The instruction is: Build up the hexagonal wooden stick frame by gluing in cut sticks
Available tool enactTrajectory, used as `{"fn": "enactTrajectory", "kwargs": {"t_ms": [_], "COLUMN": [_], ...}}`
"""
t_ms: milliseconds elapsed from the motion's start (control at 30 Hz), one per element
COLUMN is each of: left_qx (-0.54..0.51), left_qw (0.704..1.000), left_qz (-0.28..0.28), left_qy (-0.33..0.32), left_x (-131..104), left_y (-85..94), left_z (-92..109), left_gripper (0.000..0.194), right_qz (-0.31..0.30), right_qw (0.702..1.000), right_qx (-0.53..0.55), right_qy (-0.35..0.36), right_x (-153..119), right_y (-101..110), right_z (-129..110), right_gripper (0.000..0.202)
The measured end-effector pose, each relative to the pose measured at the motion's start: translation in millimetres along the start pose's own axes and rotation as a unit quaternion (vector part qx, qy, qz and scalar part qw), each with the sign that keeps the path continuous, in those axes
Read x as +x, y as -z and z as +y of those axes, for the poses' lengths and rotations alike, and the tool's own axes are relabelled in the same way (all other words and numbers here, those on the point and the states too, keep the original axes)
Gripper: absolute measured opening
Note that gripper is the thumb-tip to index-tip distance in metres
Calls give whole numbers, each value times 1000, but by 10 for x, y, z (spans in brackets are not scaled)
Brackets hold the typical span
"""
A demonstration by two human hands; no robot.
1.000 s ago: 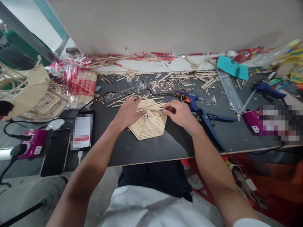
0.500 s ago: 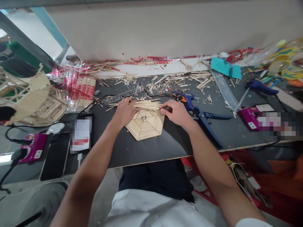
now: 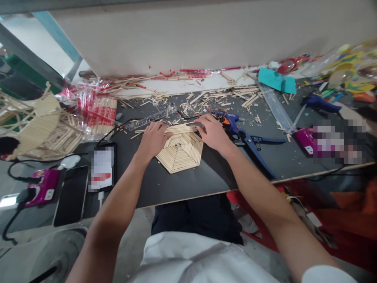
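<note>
Table (image 3: 167,188), dark and broad, runs under everything, with blue shears (image 3: 251,147) lying spread at the right. A stick panel (image 3: 185,161), six-sided, rests flat between the forearms near the front edge. It is pale and plain, its thin wooden rods set side by side in rings, with seams running out from the middle like a spider's web. It should be light and fairly stiff, dry rather than slippery, yet apt to crack or come apart at the seams if bent. The outer edges look the best place to take hold, one hand on each side, with the middle left alone. The left hand (image 3: 151,139) curls over the panel's upper left and the near ends of some rods; its fingertips are partly hidden, so I cannot tell how tightly it closes. The right hand (image 3: 212,131) has thumb and fingers slightly apart beside the other ends. Behind it sits a blue glue gun (image 3: 232,121). Loose sticks (image 3: 182,129) lie across the panel's far side; they would probably roll and snap easily. Scraps (image 3: 250,101) litter the back, and a small dark hole (image 3: 178,145) marks the web's middle.
</note>
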State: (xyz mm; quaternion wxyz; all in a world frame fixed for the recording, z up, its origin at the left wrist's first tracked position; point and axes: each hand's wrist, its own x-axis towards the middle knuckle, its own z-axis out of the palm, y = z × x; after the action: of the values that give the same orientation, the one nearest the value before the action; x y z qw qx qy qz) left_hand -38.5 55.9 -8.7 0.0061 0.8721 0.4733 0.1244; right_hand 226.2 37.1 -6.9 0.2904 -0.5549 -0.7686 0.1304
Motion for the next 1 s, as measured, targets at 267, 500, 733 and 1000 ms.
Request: {"fn": "enactTrajectory", "kwargs": {"t_ms": [267,500,733,1000], "left_qx": [-8,4,-13,-9], "left_qw": [1000,1000,1000,1000], "left_qz": [-3,-3,0,-16], "left_qy": [3,8,7,15], "left_x": [1,7,16,34], "left_y": [-10,-3,-18,11], "left_z": [11,45,44,82], "left_gripper": [35,34,32,35], "right_qz": [-177,-168,-258,-314], "right_qw": [981,982,957,944], "right_qx": [-51,-66,-109,-100], "right_qy": [54,52,68,28], "right_x": [411,609,871,974], "right_y": [-105,-251,-131,-35], "right_z": [-41,45,57,-2], "right_gripper": [45,21,7,31]}}
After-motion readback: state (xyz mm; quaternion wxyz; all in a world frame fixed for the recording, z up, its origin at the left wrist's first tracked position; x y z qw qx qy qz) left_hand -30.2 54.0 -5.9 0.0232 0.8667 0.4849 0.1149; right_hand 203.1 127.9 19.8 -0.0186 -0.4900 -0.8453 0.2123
